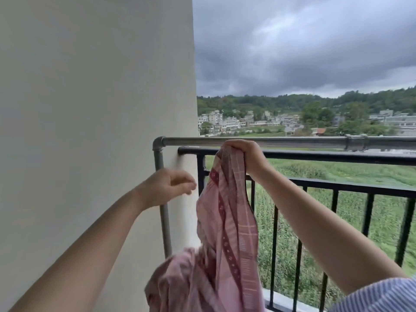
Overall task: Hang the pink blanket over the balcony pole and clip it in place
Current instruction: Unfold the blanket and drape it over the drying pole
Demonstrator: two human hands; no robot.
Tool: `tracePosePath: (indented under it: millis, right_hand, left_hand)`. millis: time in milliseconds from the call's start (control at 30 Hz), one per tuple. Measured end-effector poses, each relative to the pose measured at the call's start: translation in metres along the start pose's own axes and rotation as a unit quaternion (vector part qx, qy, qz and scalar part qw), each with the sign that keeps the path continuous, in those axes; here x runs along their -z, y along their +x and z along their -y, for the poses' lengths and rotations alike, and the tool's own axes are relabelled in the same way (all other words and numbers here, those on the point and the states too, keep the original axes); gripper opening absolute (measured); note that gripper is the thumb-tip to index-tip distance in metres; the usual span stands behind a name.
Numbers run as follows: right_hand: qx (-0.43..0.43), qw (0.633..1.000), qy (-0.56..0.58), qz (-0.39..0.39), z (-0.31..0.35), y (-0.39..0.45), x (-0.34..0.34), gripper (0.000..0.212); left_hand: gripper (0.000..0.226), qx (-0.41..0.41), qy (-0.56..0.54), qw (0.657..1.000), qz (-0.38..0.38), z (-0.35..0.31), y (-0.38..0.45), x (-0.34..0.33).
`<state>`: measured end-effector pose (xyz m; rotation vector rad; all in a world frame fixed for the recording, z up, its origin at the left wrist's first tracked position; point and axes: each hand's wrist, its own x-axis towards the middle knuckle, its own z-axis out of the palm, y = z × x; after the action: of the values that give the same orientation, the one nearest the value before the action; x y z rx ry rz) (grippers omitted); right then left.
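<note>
The pink blanket [225,233], checked with dark red patterned stripes, hangs bunched from my right hand [244,157], which grips its top edge just below the grey metal balcony pole [270,141]. The rest of the blanket drops down to a heap at the bottom of the frame. My left hand [167,188] hovers to the left of the blanket with loosely curled fingers, holding nothing, in front of the pole's upright section. No clip is in view.
A black metal railing [337,157] with vertical bars runs just behind and below the grey pole. A pale wall [90,131] fills the left side. A pipe joint [356,141] sits on the pole at the right. Fields and houses lie beyond.
</note>
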<state>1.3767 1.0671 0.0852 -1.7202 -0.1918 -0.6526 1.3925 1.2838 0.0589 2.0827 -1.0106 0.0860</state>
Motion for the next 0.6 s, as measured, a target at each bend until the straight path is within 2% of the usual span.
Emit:
tracePosePath:
  millis: [67, 133, 200, 267, 300, 333, 367, 400, 467, 533, 567, 600]
  right_hand:
    - [-0.010, 0.990, 0.105, 0.095, 0.008, 0.004, 0.012, 0.055]
    - [0.021, 0.979, 0.092, 0.181, 0.015, 0.002, 0.025, 0.058]
    - [0.087, 0.966, 0.060, 0.236, 0.016, -0.003, 0.039, 0.050]
    - [0.147, 0.953, 0.033, 0.262, 0.016, -0.012, 0.053, 0.024]
    - [0.150, 0.949, 0.027, 0.275, 0.017, -0.019, 0.059, 0.016]
    - [0.132, 0.950, 0.021, 0.283, 0.019, -0.026, 0.066, 0.019]
    - [0.123, 0.952, 0.023, 0.280, 0.023, -0.033, 0.073, 0.021]
    - [0.122, 0.954, 0.032, 0.272, 0.023, -0.038, 0.083, 0.019]
    - [0.098, 0.969, 0.032, 0.223, 0.023, -0.042, 0.107, 0.014]
    - [-0.010, 0.986, -0.010, 0.167, 0.024, -0.049, 0.124, 0.035]
    - [-0.054, 0.986, -0.066, 0.145, 0.019, -0.054, 0.134, 0.045]
    - [-0.081, 0.978, -0.135, 0.139, 0.017, -0.060, 0.140, 0.046]
  left_hand:
    - [0.017, 0.015, 0.012, 0.996, -0.088, 0.002, 0.017, -0.003]
    - [0.032, 0.011, 0.046, 0.996, -0.081, 0.002, 0.036, -0.011]
    - [0.045, -0.024, 0.002, 1.000, 0.013, -0.004, 0.053, -0.023]
    - [0.050, -0.042, -0.070, 0.987, 0.141, -0.014, 0.064, -0.042]
    - [0.044, -0.038, -0.104, 0.974, 0.196, -0.018, 0.064, -0.053]
    - [0.032, -0.023, -0.135, 0.961, 0.240, -0.019, 0.065, -0.066]
    - [0.016, -0.018, -0.160, 0.951, 0.266, -0.020, 0.066, -0.081]
    - [0.012, -0.021, -0.166, 0.949, 0.266, -0.018, 0.068, -0.094]
    - [0.026, -0.018, -0.165, 0.965, 0.204, -0.017, 0.072, -0.110]
    - [0.028, -0.016, -0.135, 0.988, 0.079, -0.017, 0.075, -0.113]
    - [0.029, -0.022, -0.116, 0.993, 0.008, -0.017, 0.077, -0.111]
    - [0.028, -0.038, -0.074, 0.995, -0.061, -0.019, 0.079, -0.109]
